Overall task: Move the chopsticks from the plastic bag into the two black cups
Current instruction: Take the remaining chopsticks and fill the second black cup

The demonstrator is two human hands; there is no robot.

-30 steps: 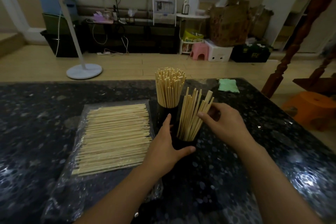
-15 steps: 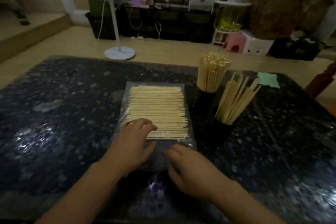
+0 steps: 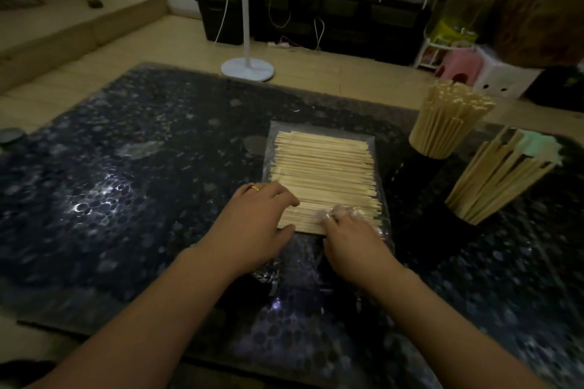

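A clear plastic bag (image 3: 319, 129) lies flat on the dark speckled table (image 3: 126, 183), with a layer of pale wooden chopsticks (image 3: 322, 167) inside. My left hand (image 3: 252, 224) rests on the bag's near left corner, fingers on top and thumb at the near edge. My right hand (image 3: 350, 240) reaches into the bag's near end; its fingertips are under the film on the nearest chopsticks. To the right stand two black cups: the far cup (image 3: 425, 164) is packed with chopsticks, and the near cup (image 3: 464, 229) holds a looser, leaning bunch.
A green cloth (image 3: 537, 148) lies behind the near cup. A small dark round object (image 3: 9, 136) sits at the table's left edge. Beyond the table are a white stand base (image 3: 247, 70), black shelving with cables and a pink stool (image 3: 459, 68).
Both hands left the cups and came to the bag. My left hand settled on its near left corner and my right hand slid forward into the bag's opening. The view turned left.
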